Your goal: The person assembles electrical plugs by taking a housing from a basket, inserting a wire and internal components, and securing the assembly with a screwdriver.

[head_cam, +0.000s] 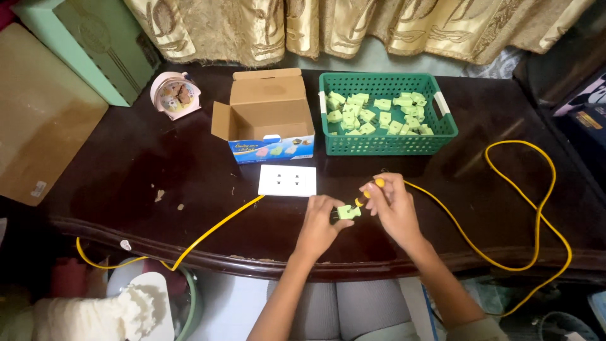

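The left hand (pixel 319 221) pinched a small green plug (pixel 348 211) between its fingers, just below the white socket plate (pixel 287 180) on the table (pixel 158 177). The right hand (pixel 392 205) gripped a yellow-handled screwdriver (pixel 369 191), its tip touching the plug.

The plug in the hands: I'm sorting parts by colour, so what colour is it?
Light green, matching the pieces in the basket. The plug shows best in the head view.
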